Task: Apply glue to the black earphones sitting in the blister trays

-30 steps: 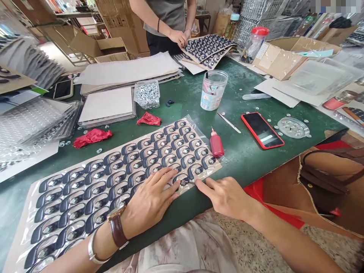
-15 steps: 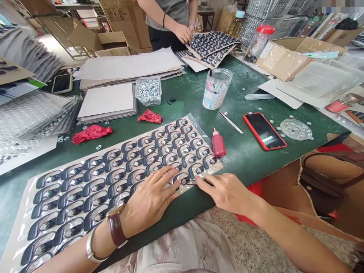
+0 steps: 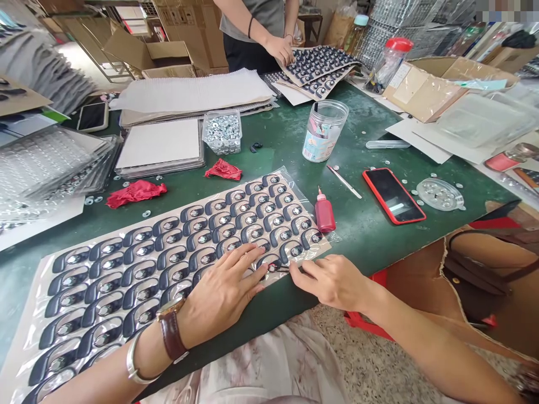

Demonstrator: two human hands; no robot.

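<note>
A sheet (image 3: 143, 224) bearing rows of black hook-shaped pieces, each with a shiny round centre, lies under clear film before me. My left hand (image 3: 225, 294) rests flat on it, fingers spread over the pieces near its front edge. Close by, my right hand (image 3: 328, 280) is closed in a pinch at the front right corner. From its fingertips a thin dark tool (image 3: 283, 270) points left to one hook-shaped piece (image 3: 273, 267); the fingers hide most of the tool. Just beyond stands a small red squeeze bottle (image 3: 324, 212) with a needle tip.
Tweezers (image 3: 345, 182), a red-cased phone (image 3: 394, 195) and a dish of discs (image 3: 440, 194) lie to the right. A plastic tub (image 3: 324, 134), a box of small discs (image 3: 222, 133) and red cloths (image 3: 137, 193) stand or lie farther back. A co-worker's hands (image 3: 281, 49) handle similar sheets.
Both hands stay almost where they were, with the right fingertips still at the same piece. The view has shifted slightly.
</note>
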